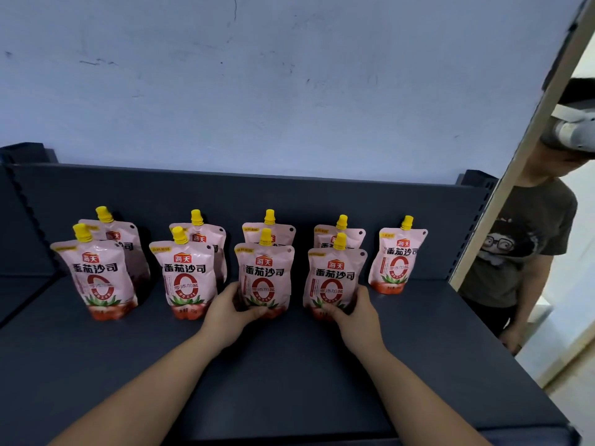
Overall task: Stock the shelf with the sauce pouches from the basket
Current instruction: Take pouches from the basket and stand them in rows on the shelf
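pouches (264, 272): pink, yellow-capped, upright | left hand (225, 312), right hand (357, 313): fingers (254, 313) each grip one

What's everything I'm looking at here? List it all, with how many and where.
Sauce pouches: nine, pink with yellow caps, standing on the shelf; four in front, four behind them, one alone at the right.
Shelf: one, dark grey, under the pouches.
Wall: one, pale blue, behind the shelf.
Upright post: one, beige, right side.
Bystander: one, dark T-shirt, grey headset, beyond the post.
Left hand: one, grips the third front pouch near its base.
Right hand: one, grips the fourth front pouch near its base.
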`<state>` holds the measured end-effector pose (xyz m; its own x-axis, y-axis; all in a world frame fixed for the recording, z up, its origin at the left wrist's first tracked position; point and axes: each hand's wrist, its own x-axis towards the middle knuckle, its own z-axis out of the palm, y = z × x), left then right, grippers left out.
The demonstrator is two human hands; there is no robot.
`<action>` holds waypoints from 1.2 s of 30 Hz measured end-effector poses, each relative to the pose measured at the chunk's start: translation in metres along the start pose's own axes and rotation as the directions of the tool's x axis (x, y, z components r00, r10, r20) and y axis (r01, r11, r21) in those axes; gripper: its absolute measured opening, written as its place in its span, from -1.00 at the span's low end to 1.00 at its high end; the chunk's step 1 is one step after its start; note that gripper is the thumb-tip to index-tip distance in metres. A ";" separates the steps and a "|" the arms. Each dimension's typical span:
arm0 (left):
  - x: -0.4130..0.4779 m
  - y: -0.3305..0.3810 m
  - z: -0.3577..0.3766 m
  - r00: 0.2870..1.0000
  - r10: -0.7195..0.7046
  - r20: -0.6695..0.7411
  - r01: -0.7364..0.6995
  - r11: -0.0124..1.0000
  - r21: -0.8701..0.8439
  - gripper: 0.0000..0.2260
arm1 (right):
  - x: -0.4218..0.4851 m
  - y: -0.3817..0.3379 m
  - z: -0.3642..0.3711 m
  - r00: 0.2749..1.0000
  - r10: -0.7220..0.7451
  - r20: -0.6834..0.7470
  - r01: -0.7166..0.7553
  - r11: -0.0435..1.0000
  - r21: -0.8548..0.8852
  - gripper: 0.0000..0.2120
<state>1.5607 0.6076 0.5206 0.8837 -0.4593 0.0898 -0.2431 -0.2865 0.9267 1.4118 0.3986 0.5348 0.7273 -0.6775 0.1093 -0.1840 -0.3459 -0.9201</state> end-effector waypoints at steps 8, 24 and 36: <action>0.000 0.004 0.001 1.000 -0.010 0.025 0.009 0.999 0.034 -0.43 | 0.004 0.003 0.001 1.000 0.008 -0.009 -0.008 1.000 0.004 -0.55; -0.005 0.015 0.012 0.999 -0.041 -0.015 0.042 0.997 0.059 -0.44 | 0.013 0.008 -0.005 0.999 0.037 0.006 -0.037 0.999 0.029 -0.52; -0.004 0.018 0.015 0.996 -0.079 -0.038 0.081 0.994 0.069 -0.44 | 0.012 0.008 -0.006 0.999 0.047 -0.006 -0.047 0.999 0.026 -0.53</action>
<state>1.5462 0.5915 0.5316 0.9146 -0.4033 0.0303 -0.1975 -0.3800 0.9037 1.4155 0.3836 0.5305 0.7140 -0.6969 0.0677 -0.2008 -0.2965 -0.9337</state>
